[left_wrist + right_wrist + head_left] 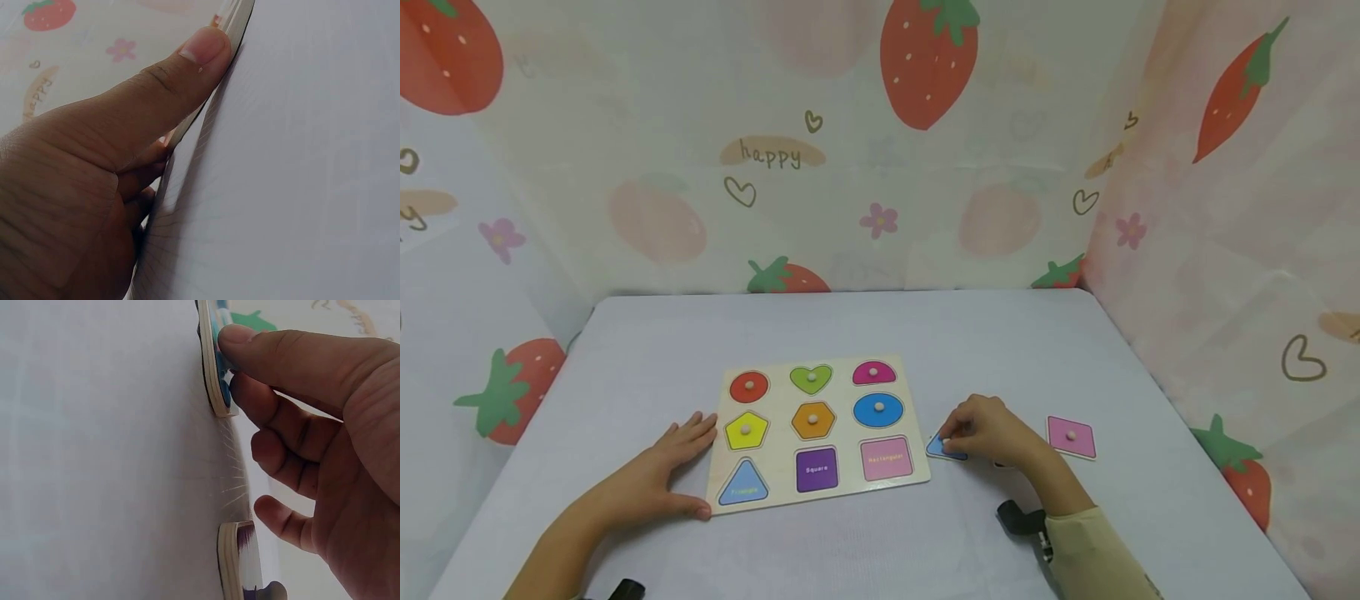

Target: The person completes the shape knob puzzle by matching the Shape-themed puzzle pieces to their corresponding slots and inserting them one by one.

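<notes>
A wooden shape puzzle board (778, 392) lies flat on the table. Its bottom row shows bare triangle (744, 485), square (817, 470) and rectangle (886, 459) spaces; knobbed shapes fill the upper two rows. My left hand (672, 467) touches the board's left edge with fingers spread, the thumb at the near corner. Just right of the board, my right hand (988, 429) pinches the knob of a blue triangle puzzle piece (215, 381) between thumb and index finger. The other fingers curl loosely beside it, touching nothing. Whether the piece is lifted, I cannot tell.
Under the right wrist, a purple knobbed piece (250, 556) is mostly hidden in the head view. Farther right lies a pink rectangle piece (1071, 437). Strawberry-print curtains (850, 167) stand behind and beside the white table (655, 342).
</notes>
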A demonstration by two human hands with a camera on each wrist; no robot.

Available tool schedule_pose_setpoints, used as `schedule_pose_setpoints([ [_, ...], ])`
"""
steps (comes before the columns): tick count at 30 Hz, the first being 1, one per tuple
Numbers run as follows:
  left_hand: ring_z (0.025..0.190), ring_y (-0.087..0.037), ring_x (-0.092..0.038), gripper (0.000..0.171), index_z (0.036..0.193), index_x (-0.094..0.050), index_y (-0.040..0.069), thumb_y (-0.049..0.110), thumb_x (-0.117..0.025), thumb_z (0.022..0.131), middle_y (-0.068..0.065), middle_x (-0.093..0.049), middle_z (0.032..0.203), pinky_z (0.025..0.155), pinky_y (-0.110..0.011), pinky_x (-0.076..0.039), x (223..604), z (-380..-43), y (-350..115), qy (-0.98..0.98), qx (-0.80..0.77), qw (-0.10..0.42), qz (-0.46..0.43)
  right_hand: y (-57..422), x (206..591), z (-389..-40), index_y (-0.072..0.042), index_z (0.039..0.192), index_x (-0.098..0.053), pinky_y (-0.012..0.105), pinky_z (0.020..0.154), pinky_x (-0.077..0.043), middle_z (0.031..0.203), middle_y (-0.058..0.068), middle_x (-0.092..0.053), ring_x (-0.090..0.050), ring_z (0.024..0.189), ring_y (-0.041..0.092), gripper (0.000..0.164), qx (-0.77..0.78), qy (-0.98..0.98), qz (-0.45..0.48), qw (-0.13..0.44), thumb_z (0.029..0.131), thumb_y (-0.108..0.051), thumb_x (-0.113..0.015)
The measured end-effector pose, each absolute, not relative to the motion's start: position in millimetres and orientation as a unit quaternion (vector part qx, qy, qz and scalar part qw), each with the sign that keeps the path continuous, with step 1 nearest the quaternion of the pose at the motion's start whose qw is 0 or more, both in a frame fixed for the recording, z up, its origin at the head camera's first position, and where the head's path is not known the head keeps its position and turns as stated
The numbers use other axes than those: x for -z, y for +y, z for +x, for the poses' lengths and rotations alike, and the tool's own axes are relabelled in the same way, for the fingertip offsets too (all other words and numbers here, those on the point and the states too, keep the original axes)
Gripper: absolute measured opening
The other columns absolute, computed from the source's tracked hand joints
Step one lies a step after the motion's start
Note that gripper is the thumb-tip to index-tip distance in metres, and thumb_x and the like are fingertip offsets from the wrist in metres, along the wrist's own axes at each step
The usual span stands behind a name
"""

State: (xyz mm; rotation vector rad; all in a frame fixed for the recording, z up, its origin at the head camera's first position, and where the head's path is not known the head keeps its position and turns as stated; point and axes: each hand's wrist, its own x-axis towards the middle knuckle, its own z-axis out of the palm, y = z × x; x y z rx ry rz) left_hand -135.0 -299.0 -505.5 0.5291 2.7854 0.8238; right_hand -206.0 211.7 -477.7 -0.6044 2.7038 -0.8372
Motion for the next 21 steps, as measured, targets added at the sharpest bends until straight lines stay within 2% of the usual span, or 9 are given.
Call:
schedule_pose_setpoints([
  [3,0.158,-0.035,-0.015,0.121,0.158,-0.041,0.010,0.070,-0.084,0.062,-0.005,-0.028,0.169,0.119,-0.009,0.007,505.7,-134.8,-298.7,0.940,-0.275,0.097,0.176,212.0,477.4,-205.5,-0.028,0.088,-0.080,0.027,0.076,-0.051,0.088,-0.014,-0.065,-0.054,0.090,0.012,0.008,0.283,0.930,-0.203,0.120,0.086,-0.022,-0.085],
  [6,0.158,-0.035,-0.014,0.121,0.158,-0.041,0.011,0.070,-0.084,0.062,-0.005,-0.027,0.169,0.129,-0.034,-0.004,504.0,-135.7,-298.3,0.941,-0.273,0.101,0.172,211.8,475.7,-205.9,-0.029,0.089,-0.080,0.028,0.077,-0.052,0.089,-0.014,-0.066,-0.055,0.090,0.012,0.009,0.283,0.931,-0.203,0.111,0.086,-0.021,-0.085],
  [8,0.158,-0.035,-0.014,0.121,0.158,-0.041,0.011,0.070,-0.085,0.061,-0.005,-0.027,0.170,0.128,-0.052,-0.012,502.7,-136.3,-298.5,0.942,-0.272,0.102,0.170,211.0,473.8,-206.7,-0.028,0.090,-0.080,0.029,0.078,-0.051,0.089,-0.014,-0.067,-0.055,0.091,0.012,0.009,0.284,0.931,-0.205,0.105,0.086,-0.021,-0.085],
  [10,0.158,-0.036,-0.014,0.122,0.158,-0.041,0.011,0.070,-0.085,0.061,-0.006,-0.027,0.170,0.124,-0.062,-0.016,502.0,-137.0,-298.6,0.942,-0.271,0.103,0.169,210.4,471.8,-207.2,-0.028,0.091,-0.081,0.030,0.079,-0.050,0.090,-0.015,-0.067,-0.055,0.092,0.011,0.010,0.285,0.931,-0.206,0.101,0.086,-0.021,-0.084],
  [21,0.158,-0.038,-0.014,0.121,0.157,-0.041,0.010,0.068,-0.086,0.062,-0.008,-0.027,0.169,0.122,-0.065,-0.018,500.6,-135.7,-296.0,0.940,-0.277,0.105,0.168,201.3,452.1,-205.1,-0.027,0.096,-0.081,0.042,0.088,-0.052,0.092,-0.016,-0.071,-0.059,0.097,0.015,0.008,0.316,0.915,-0.240,0.065,0.089,-0.025,-0.082],
])
